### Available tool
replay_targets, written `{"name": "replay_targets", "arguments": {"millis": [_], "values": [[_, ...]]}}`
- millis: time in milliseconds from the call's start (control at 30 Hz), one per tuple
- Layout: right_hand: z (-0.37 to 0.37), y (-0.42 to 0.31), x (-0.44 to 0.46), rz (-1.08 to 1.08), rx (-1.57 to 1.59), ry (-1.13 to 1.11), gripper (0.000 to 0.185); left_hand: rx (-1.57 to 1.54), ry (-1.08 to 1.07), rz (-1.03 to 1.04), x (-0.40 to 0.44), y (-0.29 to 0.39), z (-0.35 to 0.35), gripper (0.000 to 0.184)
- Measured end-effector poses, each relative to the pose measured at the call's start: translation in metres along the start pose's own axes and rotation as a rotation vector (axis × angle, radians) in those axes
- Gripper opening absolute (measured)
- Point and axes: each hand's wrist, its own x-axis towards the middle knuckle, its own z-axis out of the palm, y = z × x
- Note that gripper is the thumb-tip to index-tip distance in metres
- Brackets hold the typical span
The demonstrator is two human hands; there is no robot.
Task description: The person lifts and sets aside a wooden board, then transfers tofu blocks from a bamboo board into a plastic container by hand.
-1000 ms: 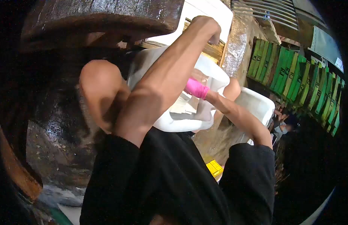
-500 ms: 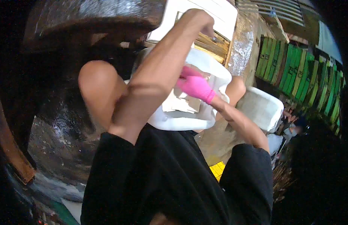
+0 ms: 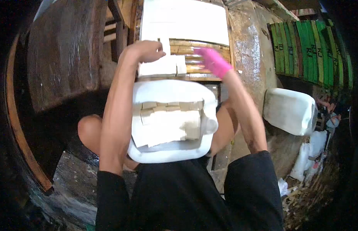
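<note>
White tofu-like blocks are packed in a white plastic tub between my knees. Beyond it is a wooden slatted tray with a large smooth white slab at its far part. Smaller white pieces lie at its near left. Over these pieces is my bare left hand, its fingers curled in; anything inside them is hidden. My right hand, in a pink glove and blurred by motion, hovers above the bare slats with fingers stretched out and nothing visible in them.
Green-painted wooden boards stand in a row at the far right. Another white tub sits on the wet floor to the right. A dark wooden surface is at the left. Part of another person shows at the right edge.
My gloved right hand has come out of the tub and moved forward over the slats. My left hand has shifted left and back toward me. The view has tilted, showing the tub's contents.
</note>
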Motion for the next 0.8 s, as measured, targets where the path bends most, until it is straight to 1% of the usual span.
{"name": "replay_targets", "arguments": {"millis": [33, 67, 100, 167, 233, 333, 367, 400, 500, 533, 567, 633, 667, 733, 767, 800], "values": [[-0.017, 0.057, 0.044, 0.08, -0.152, 0.066, 0.051, 0.011, -0.005, -0.036, -0.001, 0.0, 0.0, 0.042], [-0.014, 0.091, 0.069, 0.123, -0.238, 0.111, 0.048, -0.028, -0.02, -0.058, -0.004, 0.002, -0.003, 0.041], [0.001, 0.111, 0.079, 0.117, -0.279, 0.167, 0.046, -0.009, -0.014, -0.075, -0.009, 0.005, -0.007, 0.041], [0.039, 0.124, 0.086, 0.078, -0.276, 0.257, 0.043, 0.017, -0.046, -0.079, -0.002, -0.002, -0.006, 0.041], [0.064, 0.109, 0.083, 0.027, -0.136, 0.298, 0.039, -0.042, -0.055, -0.14, -0.003, 0.003, -0.008, 0.042], [0.064, 0.094, 0.086, 0.019, 0.099, 0.266, 0.035, -0.15, -0.071, -0.215, -0.008, 0.017, -0.013, 0.042], [0.058, 0.101, 0.097, 0.028, 0.145, 0.256, 0.033, -0.187, -0.064, -0.246, -0.008, 0.017, -0.013, 0.042], [0.052, 0.127, 0.127, 0.021, 0.141, 0.288, 0.037, -0.157, -0.048, -0.21, -0.008, 0.015, -0.014, 0.042], [0.033, 0.105, 0.099, 0.263, 0.306, 0.158, 0.038, -0.101, -0.018, -0.129, -0.006, 0.004, -0.009, 0.042], [0.033, 0.096, 0.09, 0.265, 0.46, 0.14, 0.046, -0.096, -0.012, -0.118, -0.004, 0.0, -0.008, 0.042], [0.034, 0.093, 0.087, 0.259, 0.491, 0.091, 0.049, -0.094, -0.008, -0.11, -0.005, 0.0, -0.007, 0.042], [0.035, 0.091, 0.084, 0.247, 0.544, -0.004, 0.056, -0.149, -0.05, -0.165, -0.007, 0.005, -0.008, 0.041], [0.039, 0.097, 0.095, 0.227, 0.731, -0.07, 0.061, -0.178, -0.062, -0.188, -0.007, 0.009, -0.011, 0.041], [0.038, 0.124, 0.131, 0.19, 0.953, -0.343, 0.062, -0.209, -0.084, -0.23, -0.005, 0.009, -0.012, 0.041], [0.038, 0.125, 0.137, 0.168, 1.059, -0.483, 0.063, -0.225, -0.094, -0.251, -0.004, 0.008, -0.012, 0.041], [0.038, 0.127, 0.141, 0.206, 1.078, -0.53, 0.064, -0.221, -0.082, -0.235, -0.003, 0.008, -0.013, 0.041]]}}
